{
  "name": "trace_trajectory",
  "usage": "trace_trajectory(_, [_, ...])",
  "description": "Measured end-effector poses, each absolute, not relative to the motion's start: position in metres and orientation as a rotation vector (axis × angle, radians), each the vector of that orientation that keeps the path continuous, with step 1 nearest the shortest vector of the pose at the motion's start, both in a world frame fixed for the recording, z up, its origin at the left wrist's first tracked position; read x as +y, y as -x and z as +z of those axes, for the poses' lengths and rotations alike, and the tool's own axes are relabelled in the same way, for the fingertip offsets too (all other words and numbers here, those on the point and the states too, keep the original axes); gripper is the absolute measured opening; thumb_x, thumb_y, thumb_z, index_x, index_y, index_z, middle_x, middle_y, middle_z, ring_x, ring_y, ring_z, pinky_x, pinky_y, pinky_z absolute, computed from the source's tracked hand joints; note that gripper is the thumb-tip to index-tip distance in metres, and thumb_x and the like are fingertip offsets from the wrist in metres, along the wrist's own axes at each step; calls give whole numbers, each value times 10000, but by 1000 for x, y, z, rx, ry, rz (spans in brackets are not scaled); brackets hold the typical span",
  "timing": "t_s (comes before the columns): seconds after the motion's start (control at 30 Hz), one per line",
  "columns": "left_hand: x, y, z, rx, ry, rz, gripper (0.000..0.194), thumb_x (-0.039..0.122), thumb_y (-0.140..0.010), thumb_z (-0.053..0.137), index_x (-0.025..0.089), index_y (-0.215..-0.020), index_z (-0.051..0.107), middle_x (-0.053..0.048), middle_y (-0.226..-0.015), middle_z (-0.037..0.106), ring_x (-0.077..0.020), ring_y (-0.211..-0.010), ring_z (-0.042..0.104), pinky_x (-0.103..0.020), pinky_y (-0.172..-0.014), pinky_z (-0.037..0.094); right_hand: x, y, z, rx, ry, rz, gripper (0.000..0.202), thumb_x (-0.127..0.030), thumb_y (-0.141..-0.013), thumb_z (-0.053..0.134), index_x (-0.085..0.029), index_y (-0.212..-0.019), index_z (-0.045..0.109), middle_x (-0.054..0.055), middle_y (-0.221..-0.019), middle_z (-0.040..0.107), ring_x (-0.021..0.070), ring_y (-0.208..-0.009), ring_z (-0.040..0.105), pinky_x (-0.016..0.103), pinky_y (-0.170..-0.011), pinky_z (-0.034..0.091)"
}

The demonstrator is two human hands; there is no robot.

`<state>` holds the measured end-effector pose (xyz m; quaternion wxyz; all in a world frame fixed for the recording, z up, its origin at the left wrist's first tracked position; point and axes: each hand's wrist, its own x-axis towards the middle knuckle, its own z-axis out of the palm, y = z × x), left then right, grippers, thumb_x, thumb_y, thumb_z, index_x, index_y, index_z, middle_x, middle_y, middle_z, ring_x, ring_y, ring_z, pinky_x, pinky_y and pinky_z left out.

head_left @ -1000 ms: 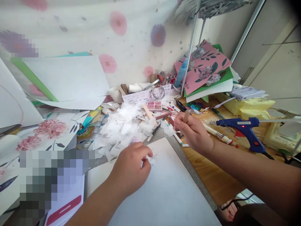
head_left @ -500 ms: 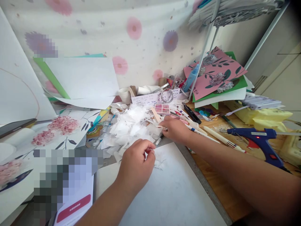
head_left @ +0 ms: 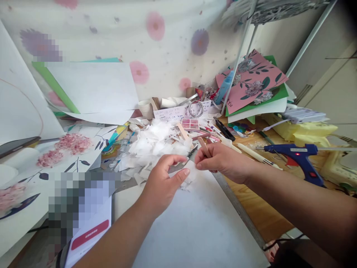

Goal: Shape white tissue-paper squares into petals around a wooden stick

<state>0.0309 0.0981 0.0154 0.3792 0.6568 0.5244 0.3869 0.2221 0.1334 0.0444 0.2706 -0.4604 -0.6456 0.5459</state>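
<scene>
My right hand point(head_left: 223, 162) is closed around a flat wooden craft stick point(head_left: 205, 147), which pokes up out of its fingers. The right fingertips also touch or hold a thin white paper piece point(head_left: 190, 170). My left hand point(head_left: 167, 182) is just left of that piece, thumb and forefinger apart; its other fingers are mostly hidden. Below both hands lies a large white sheet point(head_left: 200, 219), with a faint pale cluster on it partly covered by the fingers. Beyond them spreads a heap of white tissue scraps point(head_left: 153, 139).
A blue hot glue gun point(head_left: 298, 158) with a lit red light rests on the wooden table at right. Pens and a pink palette point(head_left: 190, 124) lie behind my right hand. A phone point(head_left: 89, 230) is at left, beside flower artwork point(head_left: 74, 144). A paper-cup stack point(head_left: 145, 109) stands behind.
My right hand has come back from the clutter near the palette and now holds the craft stick beside my left hand. The left thumb and forefinger have spread apart. The view shifted slightly.
</scene>
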Motion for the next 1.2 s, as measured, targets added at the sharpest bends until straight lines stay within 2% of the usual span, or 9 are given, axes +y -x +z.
trace_trajectory(0.07, [98, -32, 15, 1308, -1693, 934, 149, 362, -834, 577, 215, -848, 595, -19, -965, 584, -206, -940, 556, -349, -843, 421, 128, -225, 41, -1679, 1246, 1519, 109, -258, -613, 646, -164, -632, 595, -56, -536, 445, 73, -491, 341, 235, -473, 250])
trace_trajectory(0.13, [98, -34, 13, 1356, -1754, 901, 141, 333, -824, 574, 209, -757, 575, -16, -907, 565, -207, -901, 549, -357, -830, 413, 124, -228, 35, -1627, 1264, 1529, 110, -251, -615, 661, -160, -633, 602, -53, -538, 452, 73, -488, 344, 237, -473, 248])
trace_trajectory(0.33, [99, -47, 0, 1486, -1888, 767, 128, 275, -820, 555, 221, -712, 597, -24, -934, 580, -243, -995, 525, -406, -882, 396, 120, -240, 17, -1466, 1241, 1357, 391, -498, -799, 537, -146, -690, 669, 0, -650, 502, 117, -605, 461, 260, -557, 342])
trace_trajectory(0.5, [99, -53, -3, 1555, -1933, 717, 148, 221, -799, 575, 214, -653, 592, -28, -934, 584, -244, -983, 521, -414, -878, 398, 117, -244, 8, -1352, 1210, 1262, 409, -549, -847, 497, -173, -724, 600, -48, -554, 401, 103, -510, 391, 251, -506, 332])
trace_trajectory(0.63, [100, -54, -2, 1603, -1951, 679, 169, 208, -792, 584, 206, -624, 573, -30, -903, 578, -245, -962, 522, -408, -851, 411, 112, -238, -6, -1328, 1180, 1319, 344, -519, -837, 524, -185, -754, 531, -32, -603, 489, 119, -546, 478, 257, -538, 410])
trace_trajectory(0.77, [103, -55, -2, 1630, -1961, 653, 177, 203, -777, 592, 202, -602, 562, -29, -883, 572, -241, -926, 524, -394, -817, 418, 113, -235, -13, -1372, 1200, 1304, 317, -482, -862, 504, -185, -751, 512, -36, -568, 506, 116, -523, 482, 246, -517, 370])
trace_trajectory(0.93, [106, -54, -4, 1630, -1983, 649, 176, 217, -774, 587, 202, -601, 561, -22, -851, 564, -235, -908, 524, -379, -802, 408, 116, -234, -11, -1480, 1254, 1247, 285, -384, -851, 535, -179, -652, 533, -27, -583, 520, 103, -507, 471, 244, -505, 350])
trace_trajectory(1.1, [107, -48, -3, 1565, -1918, 668, 210, 302, -860, 502, 222, -706, 620, -18, -885, 564, -223, -895, 537, -369, -782, 414, 118, -233, -14, -1526, 1315, 1233, 252, -361, -834, 568, -179, -661, 589, -4, -652, 590, 116, -533, 516, 250, -522, 388])
trace_trajectory(1.2, [105, -44, 2, 1595, -1813, 669, 163, 276, -850, 487, 242, -768, 625, -3, -927, 570, -208, -883, 552, -356, -762, 426, 120, -232, -16, -1512, 1356, 1244, 237, -371, -825, 576, -186, -678, 593, 5, -634, 616, 132, -534, 537, 256, -523, 406])
